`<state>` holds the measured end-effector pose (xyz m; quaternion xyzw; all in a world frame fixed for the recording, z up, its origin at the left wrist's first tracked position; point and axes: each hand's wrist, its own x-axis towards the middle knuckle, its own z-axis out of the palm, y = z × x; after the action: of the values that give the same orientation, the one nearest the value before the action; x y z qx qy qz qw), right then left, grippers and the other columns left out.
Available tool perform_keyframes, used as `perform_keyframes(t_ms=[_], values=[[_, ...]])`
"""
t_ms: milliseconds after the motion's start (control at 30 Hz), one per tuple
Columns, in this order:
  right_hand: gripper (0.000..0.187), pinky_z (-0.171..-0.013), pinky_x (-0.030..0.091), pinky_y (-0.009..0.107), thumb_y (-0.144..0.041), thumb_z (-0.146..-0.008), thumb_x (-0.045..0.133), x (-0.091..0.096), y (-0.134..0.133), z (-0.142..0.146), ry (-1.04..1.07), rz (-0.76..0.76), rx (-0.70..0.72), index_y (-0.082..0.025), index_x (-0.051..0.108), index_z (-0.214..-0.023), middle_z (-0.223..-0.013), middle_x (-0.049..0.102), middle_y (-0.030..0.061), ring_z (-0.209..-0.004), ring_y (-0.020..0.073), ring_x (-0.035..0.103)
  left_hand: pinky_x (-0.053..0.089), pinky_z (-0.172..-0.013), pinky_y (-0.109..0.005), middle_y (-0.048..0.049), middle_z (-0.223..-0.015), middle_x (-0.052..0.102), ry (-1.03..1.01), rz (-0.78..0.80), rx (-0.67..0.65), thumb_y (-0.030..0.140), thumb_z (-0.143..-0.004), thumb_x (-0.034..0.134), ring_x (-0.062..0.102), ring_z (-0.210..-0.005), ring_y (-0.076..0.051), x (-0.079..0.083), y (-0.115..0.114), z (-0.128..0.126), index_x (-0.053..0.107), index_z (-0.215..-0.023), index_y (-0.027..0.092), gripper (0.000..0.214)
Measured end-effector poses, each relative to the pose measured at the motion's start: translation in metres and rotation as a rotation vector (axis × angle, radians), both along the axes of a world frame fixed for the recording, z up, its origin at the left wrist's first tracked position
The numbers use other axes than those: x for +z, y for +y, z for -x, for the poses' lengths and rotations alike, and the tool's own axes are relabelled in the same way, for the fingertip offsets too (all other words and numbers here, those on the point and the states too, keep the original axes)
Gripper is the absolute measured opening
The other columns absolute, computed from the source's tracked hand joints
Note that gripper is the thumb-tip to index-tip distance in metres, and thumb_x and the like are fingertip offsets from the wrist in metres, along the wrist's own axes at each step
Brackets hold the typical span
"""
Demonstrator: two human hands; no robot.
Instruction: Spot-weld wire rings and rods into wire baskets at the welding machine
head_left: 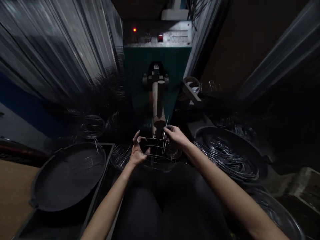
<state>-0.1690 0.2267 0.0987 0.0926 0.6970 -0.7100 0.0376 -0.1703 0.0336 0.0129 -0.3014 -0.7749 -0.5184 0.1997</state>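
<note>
My left hand (pixel 137 152) and right hand (pixel 175 134) grip a round wire basket frame (pixel 158 154), fingers curled over its rim on opposite sides, just below the tip of a green machine's arm (pixel 158 100). A red lamp (pixel 134 29) glows on the machine's panel. A wide dark pan (pixel 67 175) lies at left; coils of wire (pixel 227 158) fill a basin at right.

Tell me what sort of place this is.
Probably a small metal workshop making wire goods. A green machine with a lit red lamp stands ahead; both hands, left and right, grip a round wire frame under its arm, and a pan of coiled wire rings sits at the right.
</note>
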Motion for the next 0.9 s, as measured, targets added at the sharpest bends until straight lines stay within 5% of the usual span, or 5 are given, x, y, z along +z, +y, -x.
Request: perform_keyframes(t_ms=[167,433,900], values=[[0.035,-0.035,0.023,0.011,-0.030,-0.064,0.074,-0.002,-0.009,0.006,-0.122,0.194,0.010,-0.011,0.049,-0.080,-0.054,0.046,-0.0040,-0.041,0.0015,0.037,0.042,-0.089,-0.037,-0.0045,-0.096,0.051,-0.008,-0.068,-0.004,0.023,-0.072,0.062,0.053,-0.090,-0.018,-0.004,-0.004,0.001,0.018,-0.134,0.019,0.077],[0.049,-0.038,0.023,0.013,-0.032,-0.047,0.079,-0.015,-0.011,0.018,-0.056,0.195,0.015,-0.011,0.050,-0.080,-0.053,0.047,-0.0034,-0.041,0.0025,0.036,0.042,-0.087,-0.038,-0.0043,-0.097,0.051,-0.049,-0.131,-0.054,0.024,-0.070,0.063,0.052,-0.090,-0.018,-0.013,-0.006,0.010,0.007,-0.138,0.021,0.088],[0.047,-0.040,0.026,0.016,-0.028,-0.043,0.079,-0.030,-0.014,0.030,-0.010,0.262,-0.010,-0.014,0.041,-0.066,-0.052,0.043,-0.0047,-0.042,0.0030,0.037,0.043,-0.087,-0.037,-0.0049,-0.098,0.051,-0.115,-0.244,-0.106,0.022,-0.068,0.066,0.053,-0.090,-0.017,-0.019,-0.009,0.020,0.007,-0.139,0.022,0.092]])
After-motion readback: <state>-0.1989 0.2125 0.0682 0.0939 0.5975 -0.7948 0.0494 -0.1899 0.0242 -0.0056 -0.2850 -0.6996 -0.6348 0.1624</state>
